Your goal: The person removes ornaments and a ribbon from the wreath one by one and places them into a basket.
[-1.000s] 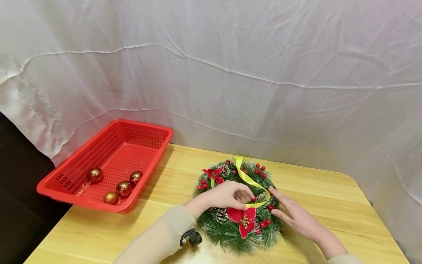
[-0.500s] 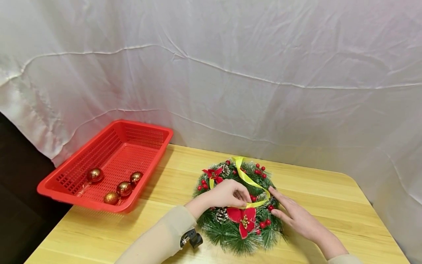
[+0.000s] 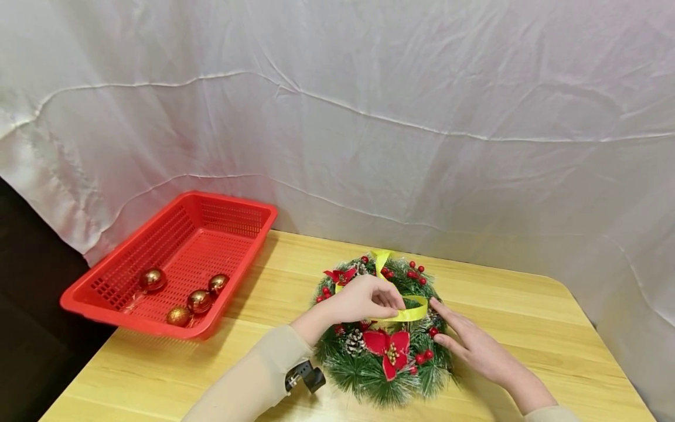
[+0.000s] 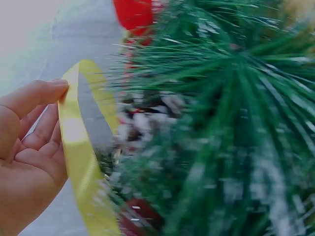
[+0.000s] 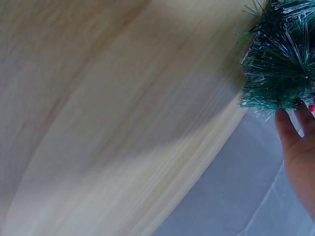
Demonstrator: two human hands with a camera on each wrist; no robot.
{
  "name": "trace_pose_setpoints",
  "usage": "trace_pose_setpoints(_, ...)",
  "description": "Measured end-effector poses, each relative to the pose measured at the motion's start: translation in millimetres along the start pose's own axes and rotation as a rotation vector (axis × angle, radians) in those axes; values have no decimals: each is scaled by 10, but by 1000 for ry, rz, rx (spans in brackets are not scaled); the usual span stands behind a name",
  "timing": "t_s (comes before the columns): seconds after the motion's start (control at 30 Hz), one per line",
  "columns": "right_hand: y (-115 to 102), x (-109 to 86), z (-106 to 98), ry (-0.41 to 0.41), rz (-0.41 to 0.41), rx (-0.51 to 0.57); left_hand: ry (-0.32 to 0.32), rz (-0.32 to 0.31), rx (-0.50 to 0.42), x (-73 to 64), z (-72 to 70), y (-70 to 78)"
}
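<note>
A green Christmas wreath (image 3: 364, 372) with red flowers, berries and pine cones lies on the table. Over its middle, my left hand (image 3: 364, 299) pinches a yellow ribbon (image 3: 413, 313) between thumb and fingers. In the left wrist view the ribbon (image 4: 78, 142) forms a raised loop beside the thumb. My right hand (image 3: 471, 343) rests against the wreath's right side with fingers fairly straight. The right wrist view shows its fingertips touching the green needles (image 5: 280, 73). Below the left hand sits a large red flower (image 3: 389, 351), and a pine cone (image 3: 354, 343) is to its left.
A red plastic basket (image 3: 239, 281) stands at the left of the table, with several gold baubles (image 3: 199, 301) inside. The wooden table (image 3: 532, 328) reaches back to a pale hanging cloth (image 3: 422, 146). A small black camera (image 3: 306, 377) is strapped to the left wrist.
My left hand has risen slightly away from the red flower, pulling the yellow ribbon up and back, so its loop is narrower. The right hand and the wreath have stayed in place.
</note>
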State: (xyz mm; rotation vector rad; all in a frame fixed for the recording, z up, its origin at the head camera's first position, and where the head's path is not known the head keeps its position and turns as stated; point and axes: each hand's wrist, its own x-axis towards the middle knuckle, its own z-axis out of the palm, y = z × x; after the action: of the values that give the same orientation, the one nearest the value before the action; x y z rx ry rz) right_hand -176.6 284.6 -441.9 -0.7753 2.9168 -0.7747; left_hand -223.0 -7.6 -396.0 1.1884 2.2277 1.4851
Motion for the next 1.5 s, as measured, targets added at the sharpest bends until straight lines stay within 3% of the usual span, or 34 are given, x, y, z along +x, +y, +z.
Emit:
trace_pose_setpoints(0.27,6,3,-1,7,-12,-7,77,12,-63,-25,-173,191)
trace_pose_setpoints(0.5,19,3,5,13,-22,-13,157,93,-118,-90,-353,341)
trace_pose_setpoints(0.97,18,-3,21,2,1,-11,382,150,-121,-406,-794,682)
trace_pose_setpoints(1.3,35,-5,37,10,-1,-11,482,145,-119,-669,-1011,709)
trace_pose_setpoints(1.5,32,-5,35,12,-4,-12,555,146,-166,-853,-1144,716)
